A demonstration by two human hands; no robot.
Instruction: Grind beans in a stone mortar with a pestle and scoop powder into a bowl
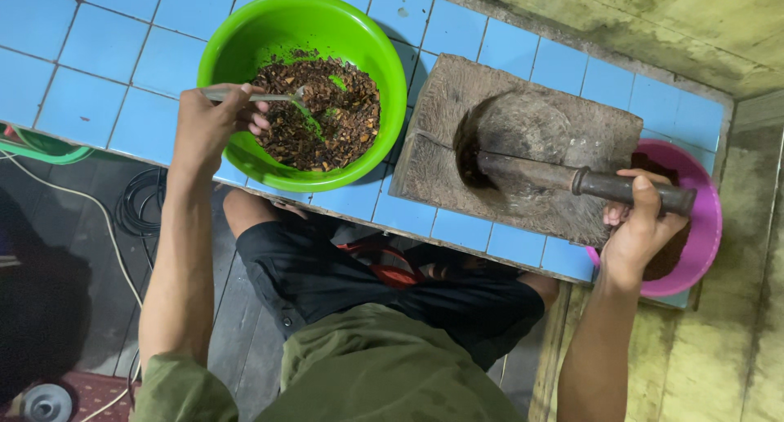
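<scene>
Nearest the camera, an olive-green shirt point(384, 373) and black shorts point(327, 267) are seen, with the person's knees drawn up against the edge of the blue-tiled table point(106, 87). Black and white cables point(122, 218) are seen on the dark floor at the left.

From below, both forearms are stretched up to the table. At the right, the right hand point(641, 226) is closed around the outer end of a dark pestle point(572, 179); the grip is wrapped fully round the shaft, thumb on top, fingers curled beneath. The pestle is laid nearly level, its thick end resting in the worn hollow of a rough wooden mortar block point(523, 144), which is set on the table between the two bowls. Just behind and under the right hand, a pink bowl point(702, 226) is placed at the table's right end, with dark contents partly hidden by the hand.

At the left, the left hand point(208, 128) is held over the near rim of a bright green bowl point(302, 87). Its grip is shut on the handle of a metal spoon point(261, 97), whose tip is pushed into the brown, crumbly mixture point(327, 116) filling the bowl's bottom. The green bowl is touching or just beside the mortar block's left edge.

Farthest off, a stained greenish wall point(653, 22) is seen behind the table.
</scene>
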